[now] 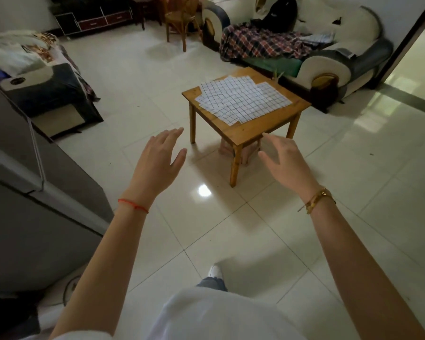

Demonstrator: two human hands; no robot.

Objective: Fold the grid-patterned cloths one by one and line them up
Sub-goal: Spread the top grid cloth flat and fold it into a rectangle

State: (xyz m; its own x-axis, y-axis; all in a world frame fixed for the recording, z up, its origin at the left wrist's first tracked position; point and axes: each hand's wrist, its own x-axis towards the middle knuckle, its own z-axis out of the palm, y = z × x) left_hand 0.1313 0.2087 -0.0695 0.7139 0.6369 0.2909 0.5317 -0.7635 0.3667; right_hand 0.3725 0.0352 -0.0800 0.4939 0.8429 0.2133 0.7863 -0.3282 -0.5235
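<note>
Several white cloths with a dark grid pattern [243, 99] lie spread flat and overlapping on a small wooden table [250, 132] ahead of me. I am standing some way back from it on the tiled floor. My left hand [157, 163] is stretched out in front of me, fingers straight, holding nothing. My right hand [286, 163] is also held out in the air with relaxed fingers and nothing in it. Both hands are well short of the table and touch nothing.
A sofa [329, 62] with a plaid blanket and a black bag stands behind the table. A wooden chair [179, 18] is at the back. An armchair [47, 94] and a grey cabinet [22, 192] are on the left. A pink stool [231, 149] sits under the table.
</note>
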